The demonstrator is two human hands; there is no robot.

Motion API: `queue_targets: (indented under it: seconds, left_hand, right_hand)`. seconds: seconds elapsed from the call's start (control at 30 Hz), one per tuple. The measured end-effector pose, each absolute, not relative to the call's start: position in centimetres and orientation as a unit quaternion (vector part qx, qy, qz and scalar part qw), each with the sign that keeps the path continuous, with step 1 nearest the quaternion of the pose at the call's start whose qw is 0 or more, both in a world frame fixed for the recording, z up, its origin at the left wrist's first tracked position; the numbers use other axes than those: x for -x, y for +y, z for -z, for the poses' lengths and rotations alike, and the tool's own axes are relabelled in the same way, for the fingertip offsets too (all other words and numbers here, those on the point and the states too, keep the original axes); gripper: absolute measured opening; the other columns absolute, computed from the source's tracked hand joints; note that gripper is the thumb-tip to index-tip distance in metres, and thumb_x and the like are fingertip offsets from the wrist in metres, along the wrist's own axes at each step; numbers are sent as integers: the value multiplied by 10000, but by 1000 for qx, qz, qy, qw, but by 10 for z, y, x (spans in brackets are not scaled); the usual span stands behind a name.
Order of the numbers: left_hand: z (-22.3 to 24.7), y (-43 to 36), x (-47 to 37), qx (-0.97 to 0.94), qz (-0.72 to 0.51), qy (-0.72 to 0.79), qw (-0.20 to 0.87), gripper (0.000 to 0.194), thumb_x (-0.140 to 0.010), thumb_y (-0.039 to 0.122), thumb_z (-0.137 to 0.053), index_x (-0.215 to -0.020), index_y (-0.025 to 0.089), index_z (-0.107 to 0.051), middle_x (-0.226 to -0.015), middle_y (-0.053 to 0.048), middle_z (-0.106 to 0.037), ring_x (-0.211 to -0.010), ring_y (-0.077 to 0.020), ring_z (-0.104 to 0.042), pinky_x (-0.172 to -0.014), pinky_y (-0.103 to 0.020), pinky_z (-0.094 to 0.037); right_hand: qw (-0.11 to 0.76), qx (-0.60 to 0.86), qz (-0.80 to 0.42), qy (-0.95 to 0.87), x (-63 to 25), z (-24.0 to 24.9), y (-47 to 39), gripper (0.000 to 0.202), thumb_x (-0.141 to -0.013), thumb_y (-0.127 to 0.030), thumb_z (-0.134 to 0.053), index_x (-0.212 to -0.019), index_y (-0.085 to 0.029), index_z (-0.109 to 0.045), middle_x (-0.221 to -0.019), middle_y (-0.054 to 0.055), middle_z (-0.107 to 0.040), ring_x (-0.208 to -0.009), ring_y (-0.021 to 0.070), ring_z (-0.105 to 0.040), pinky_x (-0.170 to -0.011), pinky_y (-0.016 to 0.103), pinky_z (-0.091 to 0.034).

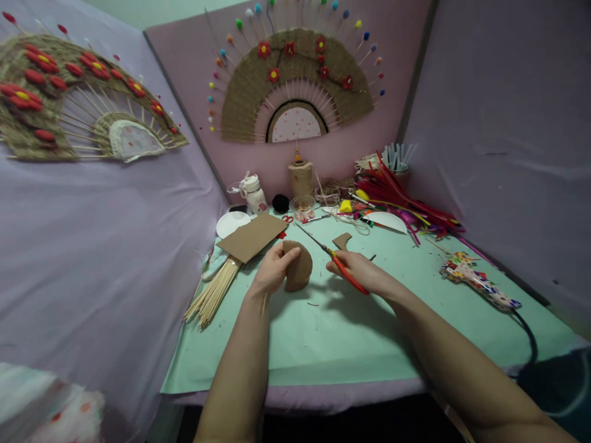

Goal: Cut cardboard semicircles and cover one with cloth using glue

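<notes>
My left hand (276, 266) pinches a curved, roughly half-round piece of brown cardboard (301, 271) near the middle of the table. In my right hand (353, 271) is a pair of scissors (339, 263) with orange-red handles, its blades pointing up and left, apart from the cardboard. A small cardboard offcut (342, 240) lies on the green cover just behind my right hand. To the left of my left hand, a larger flat cardboard sheet (253, 239) rests over a bundle of thin wooden sticks (215, 290).
A patterned glue gun (480, 288) with a black cord lies at the right. Pipe cleaners (397, 191), a twine spool (301, 179), a white bottle (253, 194) and a white half-disc (386, 221) line the back. A decorated fan (300, 80) hangs on the back wall.
</notes>
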State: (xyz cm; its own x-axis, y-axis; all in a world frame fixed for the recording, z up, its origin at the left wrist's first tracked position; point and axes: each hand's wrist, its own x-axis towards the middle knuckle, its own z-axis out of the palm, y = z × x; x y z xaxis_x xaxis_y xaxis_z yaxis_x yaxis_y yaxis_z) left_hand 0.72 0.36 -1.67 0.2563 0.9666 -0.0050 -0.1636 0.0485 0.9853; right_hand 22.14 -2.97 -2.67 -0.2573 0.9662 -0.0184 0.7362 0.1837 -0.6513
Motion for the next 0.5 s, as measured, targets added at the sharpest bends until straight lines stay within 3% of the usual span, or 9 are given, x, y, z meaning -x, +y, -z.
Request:
queue_targets:
  seconds: [0.17,0.37,0.5]
  left_hand:
    - [18,4,-7,-514,-471,387,604,367,-654,457,-776,-854,166,-677,-826,-24,-673,-774,-155,-582,-741,-275,-442]
    - [24,7,-3,-582,-452,392,550,343,-704,485,-732,-849,177,-691,-824,-18,-658,-783,-161,-568,-733,-261,-421]
    - [25,8,-2,-603,-438,382,546,345,-724,494,-715,-860,178,-690,-857,-36,-663,-811,-175,-578,-768,-274,-425]
  right_hand:
    - [202,580,-291,-734,-218,27,-30,276,-844,-487,-551,-888,-218,-507,-799,9,-620,-702,171,-567,-591,241,-365]
    - [203,584,-226,-752,-213,20,-37,419,-788,-554,-633,-1004,-208,-537,-964,67,-631,-846,218,-600,-675,275,-400]
    - [199,575,-172,-775,-214,20,-38,414,-812,-567,-597,-975,-191,-534,-998,99,-627,-878,234,-598,-691,292,-412]
